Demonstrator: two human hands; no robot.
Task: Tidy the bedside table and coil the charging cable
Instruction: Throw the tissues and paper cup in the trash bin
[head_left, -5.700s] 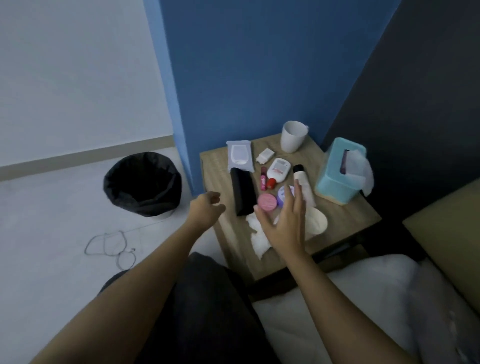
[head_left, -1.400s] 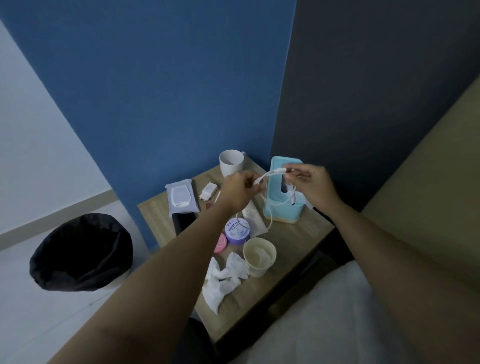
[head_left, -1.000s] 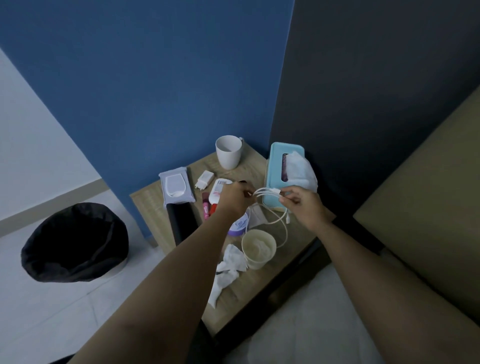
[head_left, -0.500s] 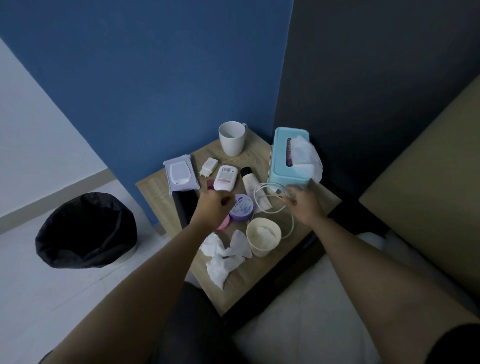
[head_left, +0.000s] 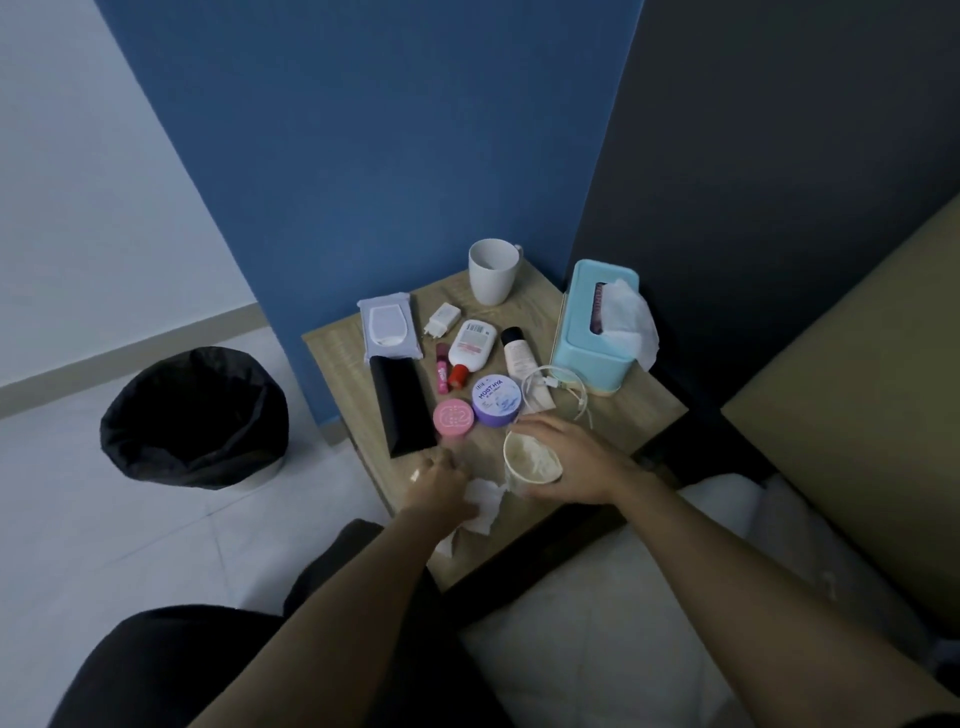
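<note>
The white charging cable lies coiled on the wooden bedside table, in front of the teal tissue box. My right hand grips a cream paper cup near the table's front edge. My left hand rests on the crumpled white tissues beside the cup, with its fingers curled over them. A white charger plug lies at the back.
A white mug, wipes pack, black case, lotion bottle, tube, lip balm, pink tin and purple jar fill the table. A black bin stands on the floor left. The bed lies right.
My right hand let go of the coiled cable, left it by the tissue box and took hold of the paper cup. My left hand dropped to the crumpled tissues.
</note>
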